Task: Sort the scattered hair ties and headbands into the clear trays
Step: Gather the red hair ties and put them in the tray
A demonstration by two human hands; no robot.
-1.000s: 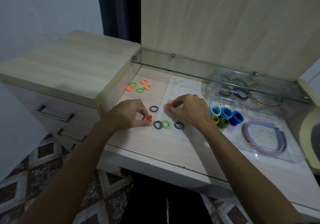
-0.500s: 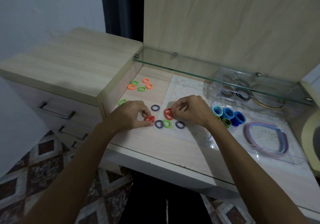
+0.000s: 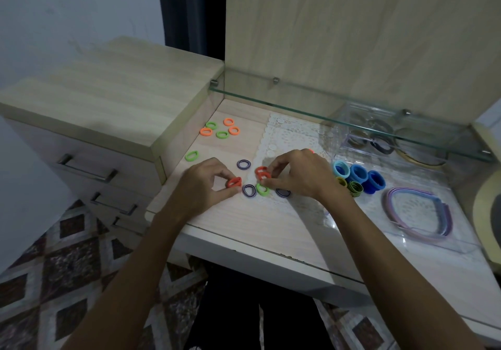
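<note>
**Both hands pinching red ties**

Head view: your right hand [image 3: 296, 173] has gathered a second small red elastic hair tie [image 3: 262, 173] since a second ago; your left hand [image 3: 202, 187] still pinches one red fabric loop [image 3: 234, 182]. The clear plastic tray [image 3: 444, 241] holds blue rolled ties [image 3: 359, 173] and a pastel headband [image 3: 418, 214].
</note>
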